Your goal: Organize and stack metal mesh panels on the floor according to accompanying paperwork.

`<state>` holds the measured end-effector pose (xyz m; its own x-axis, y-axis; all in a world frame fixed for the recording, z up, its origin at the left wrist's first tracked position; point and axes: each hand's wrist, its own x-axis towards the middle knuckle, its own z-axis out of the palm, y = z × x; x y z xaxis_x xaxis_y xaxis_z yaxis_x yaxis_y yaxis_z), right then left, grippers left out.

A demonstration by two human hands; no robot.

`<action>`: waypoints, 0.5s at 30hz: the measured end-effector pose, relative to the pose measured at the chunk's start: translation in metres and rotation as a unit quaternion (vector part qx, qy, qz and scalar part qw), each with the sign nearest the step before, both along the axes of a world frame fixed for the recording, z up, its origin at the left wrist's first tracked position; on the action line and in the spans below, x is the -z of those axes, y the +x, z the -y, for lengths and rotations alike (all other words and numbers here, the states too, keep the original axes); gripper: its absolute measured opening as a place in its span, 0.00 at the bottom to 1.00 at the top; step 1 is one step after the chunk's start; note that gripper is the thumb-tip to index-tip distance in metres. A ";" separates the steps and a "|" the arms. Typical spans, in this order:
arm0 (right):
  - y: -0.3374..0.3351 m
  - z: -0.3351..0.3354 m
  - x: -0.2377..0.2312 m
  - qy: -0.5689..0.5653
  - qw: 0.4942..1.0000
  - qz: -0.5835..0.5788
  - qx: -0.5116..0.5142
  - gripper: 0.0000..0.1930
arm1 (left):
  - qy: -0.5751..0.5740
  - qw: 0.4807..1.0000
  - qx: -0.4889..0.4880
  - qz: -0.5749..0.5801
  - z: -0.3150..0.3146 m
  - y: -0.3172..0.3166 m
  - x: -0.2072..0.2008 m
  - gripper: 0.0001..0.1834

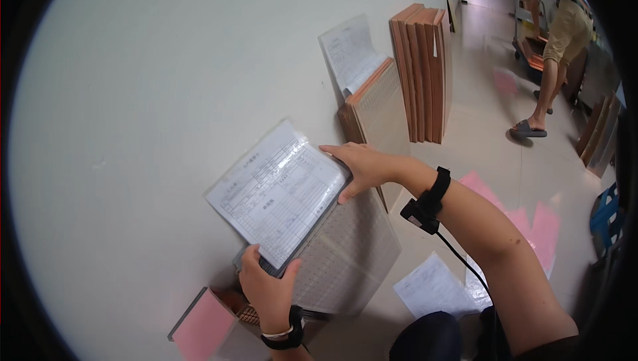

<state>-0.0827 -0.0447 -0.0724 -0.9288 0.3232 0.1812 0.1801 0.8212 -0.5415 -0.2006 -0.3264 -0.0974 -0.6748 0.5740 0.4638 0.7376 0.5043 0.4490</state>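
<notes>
A stack of thin grey panels with a dotted pattern (345,255) stands on edge, leaning against the wall. Across its upper edge lies a printed form in a clear plastic sleeve (272,195), tilted up toward the wall. My left hand (267,288) grips the near end of the stack, thumb on the front and fingers behind, close to the sleeve's lower corner. At the far end my right hand (364,167) is closed around the upper corner, its thumb on the panel face and its fingers by the sleeve's edge. Parts of the fingers are hidden behind the stack.
Beyond stand another panel stack (382,105) with a sleeved sheet (352,52) and tall reddish-brown boards (420,72). Pink sheets (545,231) and a white sheet (435,284) lie on the floor. A pink-faced box (206,328) sits near left. A person (561,35) stands beside a cart (531,52).
</notes>
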 end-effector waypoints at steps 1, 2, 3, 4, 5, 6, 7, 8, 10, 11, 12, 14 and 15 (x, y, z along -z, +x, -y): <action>-0.004 0.001 0.001 0.006 1.000 0.004 0.007 0.57 | 0.013 1.000 0.009 -0.007 0.001 -0.001 0.001 0.44; -0.005 0.000 0.002 0.004 1.000 0.003 0.000 0.57 | 0.026 0.999 0.017 -0.013 0.002 -0.002 0.001 0.48; -0.001 -0.001 0.005 -0.012 0.999 -0.034 -0.015 0.57 | 0.024 1.000 0.008 -0.013 0.004 -0.001 -0.002 0.48; -0.002 -0.001 0.009 -0.031 0.997 -0.066 -0.037 0.57 | 0.003 0.999 0.038 -0.023 0.007 0.004 -0.012 0.50; 0.004 0.000 0.011 -0.032 0.995 -0.086 -0.046 0.56 | -0.019 0.997 0.064 -0.029 0.011 0.011 -0.017 0.52; 0.010 -0.006 0.015 -0.024 0.989 -0.122 -0.084 0.56 | -0.020 0.998 0.046 -0.025 0.014 0.019 -0.014 0.52; 0.019 -0.004 0.008 -0.054 0.984 -0.127 -0.109 0.55 | -0.021 0.998 0.053 -0.014 0.014 0.025 -0.010 0.56; 0.028 0.000 0.004 -0.033 0.986 -0.131 -0.103 0.54 | -0.021 0.998 0.057 -0.007 0.017 0.030 -0.009 0.59; 0.049 0.001 0.006 -0.039 0.992 -0.095 -0.075 0.52 | -0.024 0.998 0.052 0.010 0.018 0.035 -0.001 0.61; 0.058 0.010 -0.002 -0.053 0.993 -0.069 -0.076 0.50 | 0.002 0.997 0.075 -0.003 0.023 0.039 0.002 0.63; 0.065 0.011 0.000 -0.055 0.993 -0.064 -0.081 0.47 | 0.027 0.995 0.096 -0.019 0.028 0.045 0.007 0.64; 0.075 0.010 -0.002 -0.061 0.991 -0.057 -0.103 0.40 | 0.035 0.996 0.083 -0.027 0.033 0.049 0.009 0.61; 0.079 0.004 0.004 -0.162 0.978 -0.072 -0.114 0.39 | 0.047 0.994 0.086 -0.037 0.035 0.050 0.009 0.59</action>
